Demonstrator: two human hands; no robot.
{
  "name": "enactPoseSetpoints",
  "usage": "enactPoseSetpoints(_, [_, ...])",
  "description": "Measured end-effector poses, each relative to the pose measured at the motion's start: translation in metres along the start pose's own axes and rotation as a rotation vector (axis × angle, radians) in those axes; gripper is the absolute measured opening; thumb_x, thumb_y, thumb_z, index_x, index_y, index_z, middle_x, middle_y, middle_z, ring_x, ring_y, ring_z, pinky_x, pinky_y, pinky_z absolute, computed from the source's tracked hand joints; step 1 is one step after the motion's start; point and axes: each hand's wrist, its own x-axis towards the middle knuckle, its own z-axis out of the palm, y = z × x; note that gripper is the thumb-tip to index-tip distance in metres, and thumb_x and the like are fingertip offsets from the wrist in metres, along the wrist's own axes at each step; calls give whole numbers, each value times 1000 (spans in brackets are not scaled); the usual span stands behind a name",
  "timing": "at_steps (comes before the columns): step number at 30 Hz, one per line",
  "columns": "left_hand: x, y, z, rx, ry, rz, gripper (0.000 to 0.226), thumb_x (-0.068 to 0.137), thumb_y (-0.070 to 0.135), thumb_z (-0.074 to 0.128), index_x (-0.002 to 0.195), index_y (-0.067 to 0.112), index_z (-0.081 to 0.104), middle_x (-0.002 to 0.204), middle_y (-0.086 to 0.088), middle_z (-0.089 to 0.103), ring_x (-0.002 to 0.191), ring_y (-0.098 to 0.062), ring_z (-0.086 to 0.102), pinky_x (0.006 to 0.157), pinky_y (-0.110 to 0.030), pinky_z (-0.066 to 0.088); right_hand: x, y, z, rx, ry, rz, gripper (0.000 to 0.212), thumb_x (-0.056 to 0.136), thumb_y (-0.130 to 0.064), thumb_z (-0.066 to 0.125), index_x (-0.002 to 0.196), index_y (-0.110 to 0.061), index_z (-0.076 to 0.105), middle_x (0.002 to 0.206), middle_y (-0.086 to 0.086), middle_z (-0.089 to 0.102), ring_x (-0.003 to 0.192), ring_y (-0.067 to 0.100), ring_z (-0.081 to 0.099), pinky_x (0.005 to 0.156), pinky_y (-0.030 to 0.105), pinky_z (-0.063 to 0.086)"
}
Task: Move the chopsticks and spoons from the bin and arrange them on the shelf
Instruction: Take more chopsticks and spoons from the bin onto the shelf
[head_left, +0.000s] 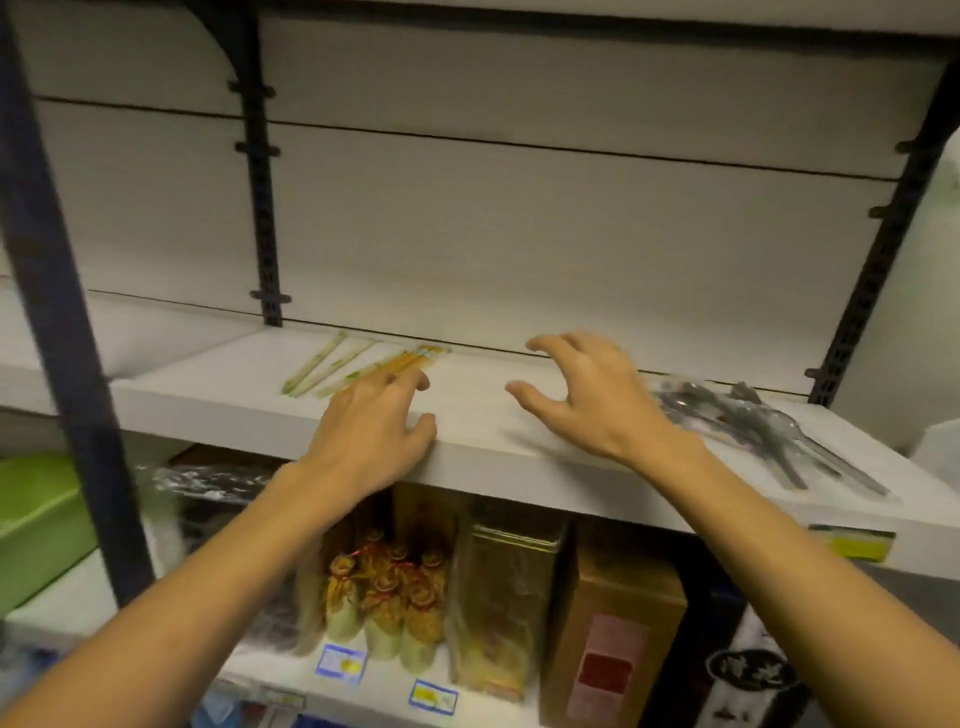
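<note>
Both hands over the white shelf (467, 452). Left hand (369, 436) rests at the shelf's front edge, grip released, fingertips at the near ends of the chopsticks (363, 366), which lie in packets toward the back left. Right hand (587, 400) hovers mid-shelf, fingers spread and loosely bent, grasping nothing. Spoons (753, 421) in clear wrap lie at the right. Green bin (36, 519) far left, lower down.

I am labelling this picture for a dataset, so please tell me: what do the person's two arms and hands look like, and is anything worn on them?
Both the left hand and the right hand are bare: no gloves, rings, watch or bracelet show. Both forearms are uncovered right down to the bottom edge of the picture, so no sleeve is in view. No markings are visible, though the picture is slightly blurred.
</note>
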Motion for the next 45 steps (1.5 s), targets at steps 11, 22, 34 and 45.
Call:
enactPoseSetpoints(11, [-165, -249, -51, 173, 4, -170, 38, 81, 38, 46, 108, 16, 63, 94, -6, 63, 79, -31, 63, 66, -40, 53, -14, -301, 137, 218, 48, -351, 47, 89, -52, 46, 120, -21, 61, 103, 5, 63, 89, 26, 60, 74, 38, 50])
enactPoseSetpoints(22, [-297, -450, -63, 196, -148, -551, 41, 79, 36, 41, 102, 15, 67, 89, -5, 66, 69, -26, 63, 57, -34, 49, -30, -485, 307, 263, -254, -140, 44, 85, -48, 46, 112, -20, 66, 91, 1, 66, 79, 22, 63, 64, 33, 51])
enactPoseSetpoints(34, [-230, -599, -34, 90, -81, -410, 20, 83, 26, 47, 97, 18, 57, 90, -3, 65, 74, -23, 62, 60, -34, 53, 38, -543, 438, 238, -318, 12, 37, 79, -40, 63, 108, -17, 69, 95, 7, 68, 79, 27, 66, 62, 36, 55])
enactPoseSetpoints(45, [-106, -708, 13, -114, -396, -384, 39, 95, 22, 49, 133, 27, 46, 119, -7, 54, 105, -25, 57, 84, -34, 47, 125, -588, 462, 540, -139, 188, 32, 92, -23, 57, 122, -14, 61, 112, 4, 61, 96, 15, 59, 82, 19, 47])
